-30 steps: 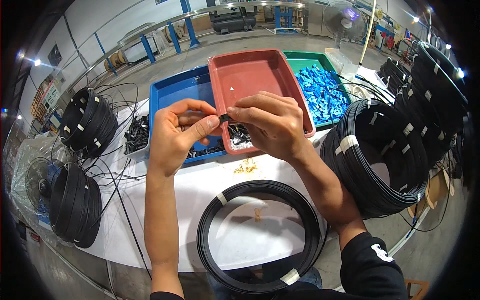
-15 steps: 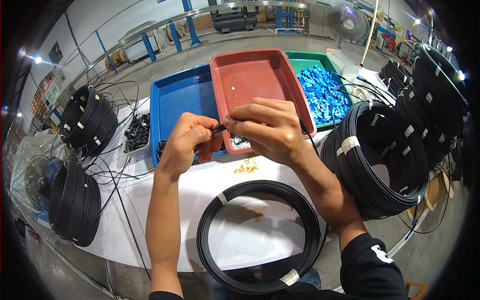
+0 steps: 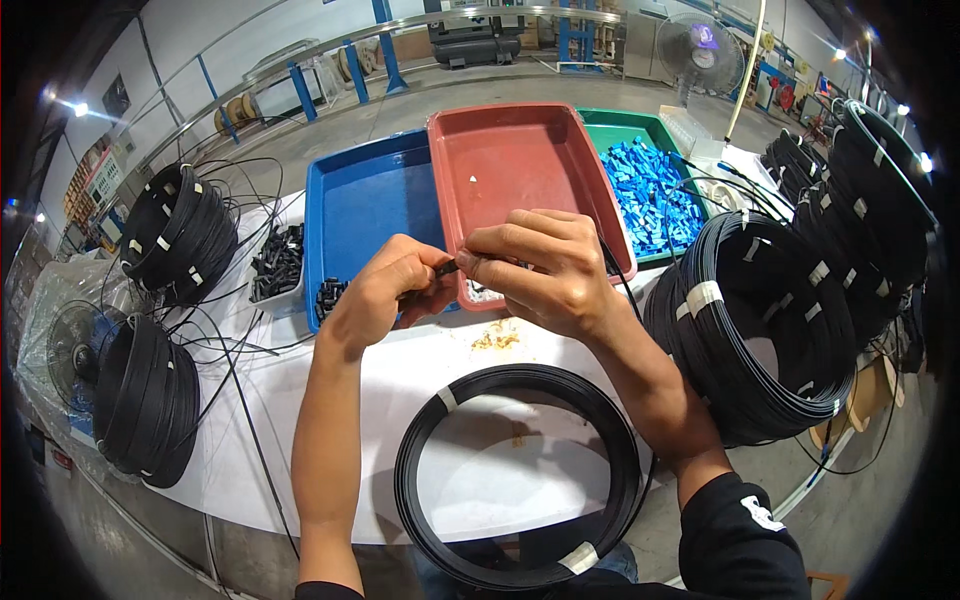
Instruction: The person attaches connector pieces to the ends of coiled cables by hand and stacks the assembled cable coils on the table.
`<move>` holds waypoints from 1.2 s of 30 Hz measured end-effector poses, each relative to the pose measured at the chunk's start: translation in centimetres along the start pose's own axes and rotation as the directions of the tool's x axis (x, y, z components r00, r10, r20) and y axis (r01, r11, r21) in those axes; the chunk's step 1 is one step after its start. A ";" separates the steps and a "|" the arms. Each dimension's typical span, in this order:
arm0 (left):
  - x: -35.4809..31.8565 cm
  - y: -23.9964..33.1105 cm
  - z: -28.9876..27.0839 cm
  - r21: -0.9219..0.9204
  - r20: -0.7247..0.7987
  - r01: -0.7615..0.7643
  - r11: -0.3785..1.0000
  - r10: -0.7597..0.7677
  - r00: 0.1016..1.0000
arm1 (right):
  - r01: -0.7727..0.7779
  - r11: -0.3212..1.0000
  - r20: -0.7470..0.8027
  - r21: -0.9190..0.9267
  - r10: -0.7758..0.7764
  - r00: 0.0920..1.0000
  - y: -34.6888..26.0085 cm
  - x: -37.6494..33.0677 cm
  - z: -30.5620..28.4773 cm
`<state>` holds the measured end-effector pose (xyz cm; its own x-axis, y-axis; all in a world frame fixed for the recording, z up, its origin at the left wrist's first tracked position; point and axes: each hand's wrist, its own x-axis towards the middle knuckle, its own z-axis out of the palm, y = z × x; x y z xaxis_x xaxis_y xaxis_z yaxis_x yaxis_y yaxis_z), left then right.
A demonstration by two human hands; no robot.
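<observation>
Above the front edge of the red tray (image 3: 510, 140), my two hands meet fingertip to fingertip. My left hand (image 3: 380, 290) pinches a small black connector-like piece (image 3: 446, 267), mostly covered by the fingers. My right hand (image 3: 550, 268) is closed on the end of a thin black cable (image 3: 622, 285); the end itself is hidden in the fingers. The cable leaves behind my right hand and runs down past the forearm toward a taped black cable coil (image 3: 412, 455), which lies at the table's near edge between my forearms.
Left of the red tray are a blue tray (image 3: 365, 200) and a tub of small black parts (image 3: 278, 265). A green tray (image 3: 600, 125) holds blue connectors (image 3: 655, 200). Large cable coils (image 3: 690, 330) stand at the right, others (image 3: 150, 400) at the left. Loose cables cross the left side.
My hands have shifted slightly right and remain joined at the fingertips, with the fingers turned a little around the small black piece. The whole view has shifted slightly.
</observation>
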<state>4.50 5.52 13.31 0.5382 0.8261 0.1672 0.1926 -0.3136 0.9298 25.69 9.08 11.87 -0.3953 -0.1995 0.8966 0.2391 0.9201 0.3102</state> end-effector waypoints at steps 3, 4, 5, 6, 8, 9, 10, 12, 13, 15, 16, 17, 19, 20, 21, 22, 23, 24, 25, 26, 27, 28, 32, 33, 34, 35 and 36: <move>0.1 0.0 0.0 0.034 -0.028 -0.017 0.999 0.018 0.999 | 0.003 1.000 0.021 -0.025 -0.002 1.000 -0.4 0.4 -0.1; 0.3 0.1 0.2 0.072 -0.044 -0.031 0.997 0.034 0.998 | 0.000 1.000 0.023 -0.028 0.001 1.000 -0.5 0.4 -0.2; 0.4 0.2 0.4 0.070 -0.040 -0.031 0.997 0.034 0.999 | 0.008 1.000 0.035 -0.027 -0.007 0.999 -0.6 0.4 -0.3; 0.5 0.4 0.7 0.152 -0.065 -0.046 0.987 0.057 0.996 | 0.017 0.999 0.048 -0.027 -0.015 0.999 -0.7 0.3 -0.4; 0.2 0.5 0.7 0.239 -0.091 -0.055 0.969 0.078 0.993 | 0.029 0.999 0.026 -0.018 -0.029 0.999 -0.8 0.6 -0.2; 0.1 0.3 0.5 0.079 -0.022 -0.039 0.996 0.041 0.999 | 0.044 0.999 0.007 -0.010 -0.044 0.999 -0.8 0.7 -0.2; 0.0 0.1 0.4 -0.081 0.050 -0.012 0.997 0.016 0.999 | 0.046 0.999 0.006 -0.009 -0.046 0.999 -0.8 0.6 -0.1; 0.0 -0.1 0.3 -0.083 0.031 -0.007 0.997 0.010 0.999 | 0.023 0.999 0.014 -0.040 -0.023 1.000 -0.9 0.4 0.1; 0.0 -0.3 0.4 -0.087 0.014 0.000 0.996 0.001 1.000 | 0.026 0.999 0.015 -0.037 -0.025 1.000 -0.7 0.2 0.3; 0.3 -0.8 1.3 0.229 -0.152 -0.114 0.967 0.151 0.977 | -0.080 0.996 -0.004 0.043 0.080 0.997 -0.2 -0.1 0.6; 0.5 -1.0 1.7 0.532 -0.250 -0.160 0.832 0.334 0.909 | -0.131 0.990 0.029 0.052 0.130 0.991 -0.2 -0.2 0.6; 0.7 -0.9 2.0 0.530 -0.249 -0.161 0.833 0.335 0.909 | -0.132 0.990 0.031 0.050 0.131 0.991 -0.1 -0.4 0.7; 1.0 -0.3 2.3 0.533 -0.317 -0.123 0.837 0.332 0.888 | -0.192 0.979 -0.006 0.073 0.193 0.981 0.1 -0.7 1.1; 0.9 -0.3 2.1 0.534 -0.317 -0.124 0.837 0.333 0.888 | -0.212 0.972 -0.023 0.099 0.215 0.976 -0.1 -0.5 1.0; 0.8 -0.3 1.7 0.420 -0.294 -0.106 0.901 0.245 0.924 | -0.211 0.973 -0.023 0.098 0.215 0.976 -0.1 -0.4 0.9; 0.5 -0.4 1.2 0.303 -0.260 -0.074 0.950 0.157 0.953 | -0.210 0.969 -0.032 0.133 0.216 0.976 -0.1 -0.4 0.9; 0.3 -0.3 0.9 0.306 -0.263 -0.072 0.949 0.157 0.952 | -0.209 0.963 -0.040 0.168 0.218 0.975 -0.1 -0.3 0.9; 0.1 -0.2 0.6 0.149 -0.173 -0.034 0.988 0.060 0.983 | -0.206 0.963 -0.042 0.171 0.216 0.975 -0.1 -0.3 0.9; 0.0 -0.2 0.5 -0.009 -0.068 0.021 1.000 -0.021 0.997 | -0.201 0.962 -0.041 0.187 0.212 0.976 -0.2 -0.3 0.8; -0.1 -0.2 0.2 -0.010 -0.072 0.018 1.000 -0.019 0.997 | -0.195 0.959 -0.040 0.203 0.207 0.977 -0.2 -0.2 0.7; -0.1 -0.4 -0.1 -0.024 -0.041 0.006 1.000 -0.007 0.999 | -0.191 0.960 -0.039 0.206 0.203 0.978 -0.2 -0.1 0.7; -0.1 -0.5 -0.2 -0.041 -0.011 -0.005 0.999 0.004 1.000 | -0.207 0.956 -0.036 0.209 0.219 0.975 -0.1 -0.1 0.7; -0.2 -0.8 2.4 0.628 -0.242 -0.239 0.741 0.478 0.844 | -0.239 0.952 -0.031 0.190 0.249 0.968 -0.3 0.3 0.2; -0.1 -0.6 3.1 0.628 -0.245 -0.240 0.741 0.480 0.842 | -0.236 0.953 -0.028 0.190 0.246 0.969 -0.4 0.6 -0.3; 0.1 -0.4 3.9 0.639 -0.316 -0.289 0.713 0.586 0.746 | -0.297 0.925 0.024 0.235 0.300 0.954 -0.6 1.0 -0.7; 0.1 -0.3 4.4 0.655 -0.379 -0.333 0.678 0.676 0.632 | -0.359 0.892 0.079 0.275 0.351 0.933 -0.9 1.2 -1.0; 0.1 -0.6 4.6 0.733 -0.333 -0.322 0.600 0.729 0.598 | -0.360 0.892 0.080 0.275 0.352 0.933 -1.1 1.3 -1.1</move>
<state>8.18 3.62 11.24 0.1887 0.4217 0.8869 0.5433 -0.7971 0.2635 25.95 7.46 13.02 -0.3557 0.1647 0.9200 0.1117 0.9848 -0.1331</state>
